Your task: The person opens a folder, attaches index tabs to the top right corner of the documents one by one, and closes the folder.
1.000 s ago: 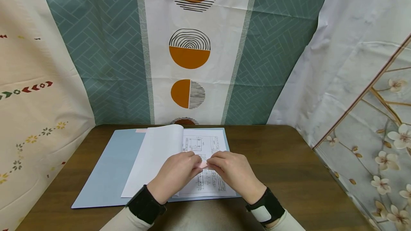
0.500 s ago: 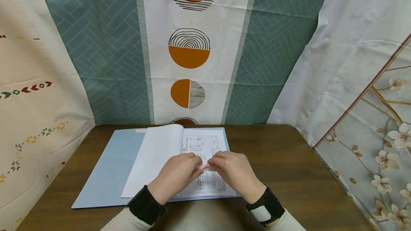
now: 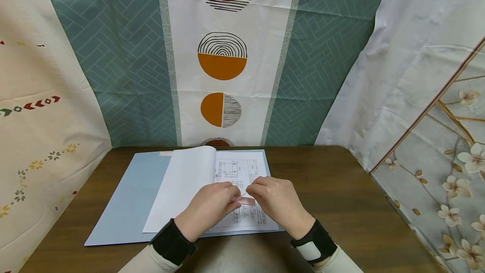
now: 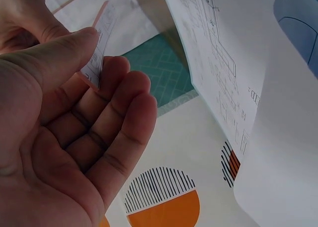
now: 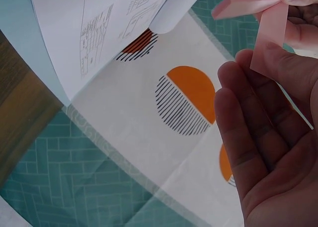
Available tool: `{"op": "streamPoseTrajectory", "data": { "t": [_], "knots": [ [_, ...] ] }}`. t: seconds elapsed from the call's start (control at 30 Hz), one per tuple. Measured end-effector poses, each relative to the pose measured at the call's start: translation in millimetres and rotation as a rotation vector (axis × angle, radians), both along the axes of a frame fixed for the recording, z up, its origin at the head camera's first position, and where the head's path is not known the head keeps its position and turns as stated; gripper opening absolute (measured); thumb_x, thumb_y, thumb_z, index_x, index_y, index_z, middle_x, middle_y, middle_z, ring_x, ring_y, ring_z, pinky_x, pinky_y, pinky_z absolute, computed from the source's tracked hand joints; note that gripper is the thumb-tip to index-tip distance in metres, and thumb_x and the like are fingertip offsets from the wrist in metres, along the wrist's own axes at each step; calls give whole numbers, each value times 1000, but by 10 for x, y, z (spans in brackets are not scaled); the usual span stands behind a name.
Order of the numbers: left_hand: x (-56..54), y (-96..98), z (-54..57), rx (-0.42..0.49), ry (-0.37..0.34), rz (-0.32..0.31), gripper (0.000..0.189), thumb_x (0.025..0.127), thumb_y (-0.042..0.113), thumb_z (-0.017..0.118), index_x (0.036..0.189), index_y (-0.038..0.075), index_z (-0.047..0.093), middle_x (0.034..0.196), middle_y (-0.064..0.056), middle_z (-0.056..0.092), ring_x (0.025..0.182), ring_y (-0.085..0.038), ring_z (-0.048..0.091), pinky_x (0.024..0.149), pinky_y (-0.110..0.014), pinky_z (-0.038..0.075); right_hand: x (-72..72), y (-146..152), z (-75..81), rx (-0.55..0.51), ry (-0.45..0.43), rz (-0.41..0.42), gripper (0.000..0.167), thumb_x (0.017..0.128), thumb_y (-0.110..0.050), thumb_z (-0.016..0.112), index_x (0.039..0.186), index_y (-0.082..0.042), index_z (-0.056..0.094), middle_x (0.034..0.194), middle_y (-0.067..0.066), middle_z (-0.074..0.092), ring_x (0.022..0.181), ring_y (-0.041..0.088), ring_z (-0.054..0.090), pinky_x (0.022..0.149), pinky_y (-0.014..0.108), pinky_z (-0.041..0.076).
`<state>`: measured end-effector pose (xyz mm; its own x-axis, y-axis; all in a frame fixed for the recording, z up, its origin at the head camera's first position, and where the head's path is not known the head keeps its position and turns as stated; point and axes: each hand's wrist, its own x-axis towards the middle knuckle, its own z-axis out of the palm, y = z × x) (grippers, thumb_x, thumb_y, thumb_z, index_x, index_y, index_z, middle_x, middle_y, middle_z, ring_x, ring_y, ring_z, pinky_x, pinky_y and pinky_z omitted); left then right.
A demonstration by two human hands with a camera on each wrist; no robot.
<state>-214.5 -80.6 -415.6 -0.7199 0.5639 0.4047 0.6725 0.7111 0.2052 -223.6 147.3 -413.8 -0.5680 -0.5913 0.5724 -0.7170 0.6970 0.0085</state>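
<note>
My left hand [image 3: 213,199] pinches a small pink sticky-note pad [image 3: 247,201] between thumb and fingers, above the printed page. In the left wrist view the face of the pad [image 4: 99,43] carries small print. My right hand [image 3: 277,199] pinches the loose end of a thin pink sticky note [image 5: 271,38], which runs from the pad [image 5: 238,6] at the left fingertips. Beneath both hands lies an open stack of papers with a technical drawing [image 3: 231,169], its turned white sheets [image 3: 185,180] curling to the left.
An open light-blue folder [image 3: 125,205] underlies the papers on the brown wooden table [image 3: 314,188]. A pale pink tab [image 3: 166,153] sits at the folder's top edge. Patterned cloths [image 3: 322,54] hang behind and at both sides.
The right hand has drawn slightly away from the left and up, lifting the end of the sticky note. More of the pad shows between the hands. Folder and papers stay put.
</note>
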Motion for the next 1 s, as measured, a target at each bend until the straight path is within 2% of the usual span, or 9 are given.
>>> {"op": "streamPoseTrajectory", "data": {
  "t": [0.13, 0.37, 0.57, 0.73, 1.0],
  "knots": [
    [-4, 4, -8, 6, -14, -11, 21, 88, 25, 96, 95, 12, 80, 83, 6, 70, 71, -7, 61, 67, -27, 54, -8, 14, 0, -7, 15, 6, 23, 84, -8, 97, 100, -21, 87, 97, -9, 80, 86, 8, 75, 75, 30, 63],
    [-13, 14, 4, 11, -67, 17, 29, 85, 35, 94, 95, 11, 81, 78, 6, 68, 67, -9, 55, 66, -28, 52, -10, 14, -4, -6, 18, 13, 23, 83, -8, 98, 99, -21, 87, 96, -9, 80, 85, 9, 76, 75, 30, 63],
    [-20, 16, -10, -22, -50, 10, 21, 88, 26, 96, 91, 12, 80, 77, 6, 68, 66, -6, 54, 64, -27, 49, -2, 24, 15, -14, 18, 10, 24, 83, -7, 98, 99, -20, 87, 97, -8, 80, 87, 9, 76, 76, 30, 63],
    [-17, 10, -14, -53, -61, 39, 19, 86, 21, 97, 91, 12, 81, 77, 5, 69, 65, -6, 55, 65, -29, 51, -1, 57, 48, -40, 24, 0, 26, 82, -6, 99, 101, -19, 88, 98, -7, 81, 89, 10, 77, 77, 30, 64],
    [-28, 2, -7, -8, -74, 85, 28, 86, 36, 95, 89, 11, 81, 74, 5, 68, 63, -9, 52, 62, -29, 48, -7, 67, 74, -47, 8, -6, 26, 82, -7, 99, 103, -18, 88, 99, -6, 81, 88, 11, 77, 77, 31, 64]
  ]
}}
